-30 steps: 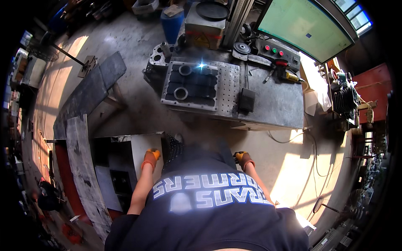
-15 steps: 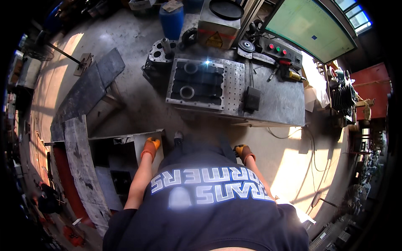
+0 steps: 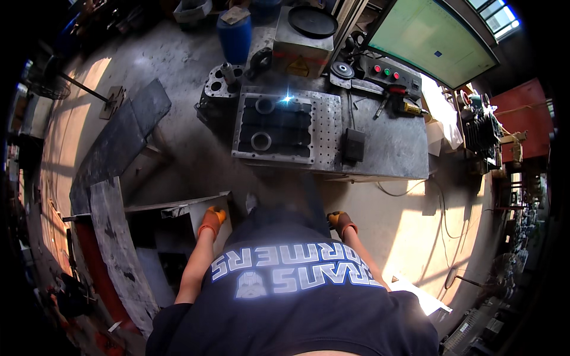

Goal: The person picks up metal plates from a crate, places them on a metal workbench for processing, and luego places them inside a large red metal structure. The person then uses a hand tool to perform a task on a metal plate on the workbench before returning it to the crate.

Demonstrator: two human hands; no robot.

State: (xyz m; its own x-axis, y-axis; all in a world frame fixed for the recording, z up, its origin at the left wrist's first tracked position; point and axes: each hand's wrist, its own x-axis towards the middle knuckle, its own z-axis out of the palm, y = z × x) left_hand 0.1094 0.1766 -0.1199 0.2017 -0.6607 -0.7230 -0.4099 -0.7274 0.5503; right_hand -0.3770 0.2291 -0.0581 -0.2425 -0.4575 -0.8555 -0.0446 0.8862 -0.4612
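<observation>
My left hand (image 3: 212, 221), in an orange-brown work glove, hangs at my left side with its fingers curled closed. Nothing shows in it; it is nearest the edge of a low metal stand (image 3: 199, 209). On my other side my right hand (image 3: 342, 223), gloved alike with dark marks on the fingers, is also curled closed and no object shows in it. Ahead of me a rectangular metal casting (image 3: 312, 153) with bolt holes lies on a perforated plate (image 3: 328, 124). Two round openings (image 3: 261, 141) show in its dark inside. A bright bluish spark (image 3: 287, 99) glows at its far edge.
The metal bench (image 3: 392, 142) bears a black foot-pedal-like box (image 3: 354, 145), a red-and-black hand tool (image 3: 389, 98) and a button panel (image 3: 389, 74) under a large green-tinted screen (image 3: 430, 44). Another casting (image 3: 221, 83) stands left, near a blue drum (image 3: 235, 40). A cable (image 3: 442, 202) lies on the floor.
The whole view has shifted slightly, with the bench lower and further left in the picture. Both hands stay at my sides, still curled. The spark remains at the casting's far edge.
</observation>
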